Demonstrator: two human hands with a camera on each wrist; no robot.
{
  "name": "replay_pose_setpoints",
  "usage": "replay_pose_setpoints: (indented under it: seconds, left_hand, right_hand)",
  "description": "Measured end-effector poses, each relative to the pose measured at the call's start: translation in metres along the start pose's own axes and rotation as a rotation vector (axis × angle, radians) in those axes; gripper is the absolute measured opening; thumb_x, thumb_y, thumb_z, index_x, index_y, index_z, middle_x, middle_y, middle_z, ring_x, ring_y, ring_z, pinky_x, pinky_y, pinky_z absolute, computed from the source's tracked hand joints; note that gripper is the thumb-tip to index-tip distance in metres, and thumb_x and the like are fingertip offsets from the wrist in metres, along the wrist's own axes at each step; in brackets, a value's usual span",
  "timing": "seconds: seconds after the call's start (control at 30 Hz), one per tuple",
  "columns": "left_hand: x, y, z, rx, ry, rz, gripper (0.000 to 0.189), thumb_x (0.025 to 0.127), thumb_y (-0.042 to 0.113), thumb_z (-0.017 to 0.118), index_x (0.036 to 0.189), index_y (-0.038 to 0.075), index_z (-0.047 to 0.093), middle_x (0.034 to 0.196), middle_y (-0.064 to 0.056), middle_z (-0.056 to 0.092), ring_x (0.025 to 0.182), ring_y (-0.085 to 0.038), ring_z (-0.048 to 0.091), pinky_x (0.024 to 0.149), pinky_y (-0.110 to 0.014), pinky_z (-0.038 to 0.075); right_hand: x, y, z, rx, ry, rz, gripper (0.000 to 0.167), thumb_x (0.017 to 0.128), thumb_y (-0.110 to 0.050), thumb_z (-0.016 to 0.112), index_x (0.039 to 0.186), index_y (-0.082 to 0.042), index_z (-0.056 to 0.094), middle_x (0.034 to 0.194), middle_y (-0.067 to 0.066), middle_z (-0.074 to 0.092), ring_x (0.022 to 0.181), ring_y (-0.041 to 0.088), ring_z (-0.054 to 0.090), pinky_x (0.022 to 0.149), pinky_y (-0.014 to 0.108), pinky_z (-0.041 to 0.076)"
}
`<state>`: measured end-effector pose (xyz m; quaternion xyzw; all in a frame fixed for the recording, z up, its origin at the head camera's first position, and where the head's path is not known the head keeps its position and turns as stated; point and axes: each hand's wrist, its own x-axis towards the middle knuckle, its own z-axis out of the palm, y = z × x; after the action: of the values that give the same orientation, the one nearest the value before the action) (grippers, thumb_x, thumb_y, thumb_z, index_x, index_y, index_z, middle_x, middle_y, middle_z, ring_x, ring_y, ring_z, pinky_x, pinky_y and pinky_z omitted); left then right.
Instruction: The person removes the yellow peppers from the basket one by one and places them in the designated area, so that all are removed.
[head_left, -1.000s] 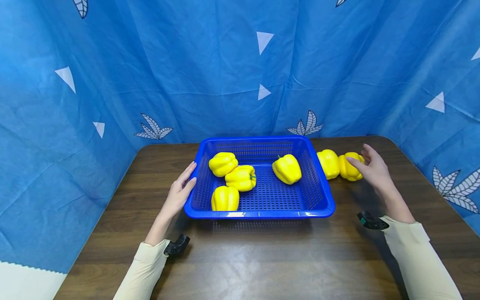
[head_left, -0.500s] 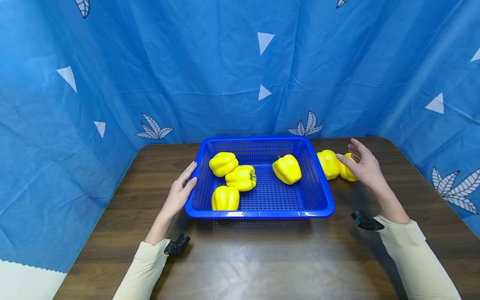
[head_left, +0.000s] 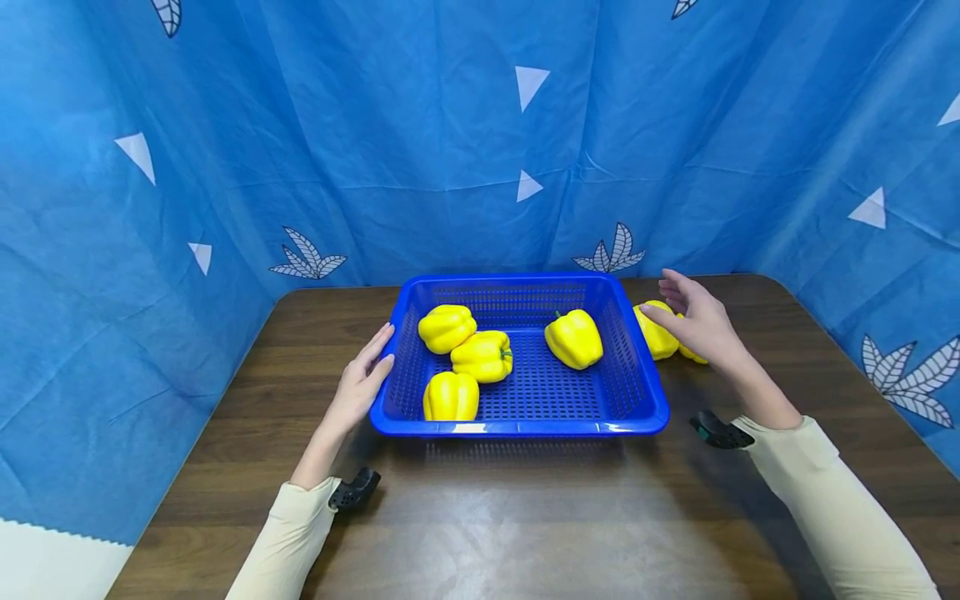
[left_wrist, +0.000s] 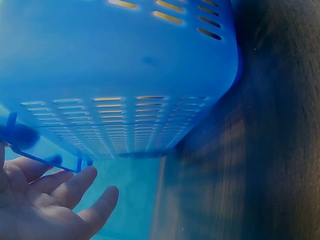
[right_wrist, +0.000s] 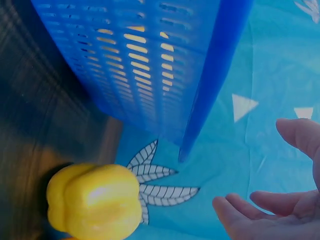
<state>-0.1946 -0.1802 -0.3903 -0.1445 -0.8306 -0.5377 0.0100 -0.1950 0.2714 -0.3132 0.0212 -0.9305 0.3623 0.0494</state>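
Observation:
A blue perforated plastic basket (head_left: pixel 517 428) stands on the table, with several yellow bell peppers inside. Three of them, including a bell pepper (head_left: pixel 482 357) lying on its side, cluster at the left; another bell pepper (head_left: pixel 573 339) sits toward the right. My left hand (head_left: pixel 356 385) touches the basket's left rim, its fingers (left_wrist: pixel 75 186) extended. Outside the basket, my right hand (head_left: pixel 701 321) hovers with spread, relaxed fingers and holds nothing. Beneath it are two more yellow peppers: a nearer-to-basket bell pepper (right_wrist: pixel 95 200), and a bell pepper (head_left: pixel 692 353) mostly hidden by the hand.
The dark wooden table (head_left: pixel 510 517) extends in front of the basket and to both sides. Behind it hangs a blue curtain (head_left: pixel 450 142) with white triangles and leaf prints. Each wrist carries a black strap device (head_left: pixel 722 431).
My right hand has moved left, from over the outer pepper toward the one beside the basket. My left hand, the basket and the peppers have stayed put.

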Motion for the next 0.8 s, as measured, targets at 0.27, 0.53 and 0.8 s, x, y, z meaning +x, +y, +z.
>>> replay_pose_setpoints:
  seconds: [0.27, 0.53, 0.8]
  left_hand:
    - [0.000, -0.001, 0.000, 0.010, 0.009, 0.016, 0.049, 0.101, 0.018, 0.039, 0.147, 0.007, 0.028, 0.157, -0.015, 0.021, 0.142, -0.039, 0.025, 0.111, -0.053, 0.028]
    - [0.000, 0.001, 0.000, 0.025, 0.015, 0.020, 0.049, 0.101, 0.019, 0.040, 0.147, 0.007, 0.029, 0.156, -0.015, 0.022, 0.142, -0.039, 0.026, 0.111, -0.053, 0.029]
    - [0.000, 0.000, 0.000, 0.017, 0.010, 0.008, 0.049, 0.101, 0.018, 0.040, 0.147, 0.008, 0.028, 0.157, -0.013, 0.021, 0.143, -0.038, 0.026, 0.112, -0.052, 0.028]
  right_hand:
    - [0.010, -0.017, 0.008, -0.069, -0.098, -0.017, 0.081, 0.091, -0.041, 0.057, 0.148, 0.002, 0.018, 0.145, 0.030, 0.034, 0.133, 0.047, 0.036, 0.106, 0.058, 0.036]
    - [0.018, -0.032, 0.012, -0.096, -0.149, -0.050, 0.077, 0.092, -0.037, 0.057, 0.147, 0.002, 0.020, 0.144, 0.030, 0.036, 0.131, 0.046, 0.039, 0.106, 0.057, 0.037]
    - [0.033, -0.044, 0.011, -0.113, -0.204, -0.080, 0.074, 0.093, -0.032, 0.056, 0.146, 0.007, 0.021, 0.144, 0.032, 0.034, 0.130, 0.047, 0.039, 0.106, 0.056, 0.037]
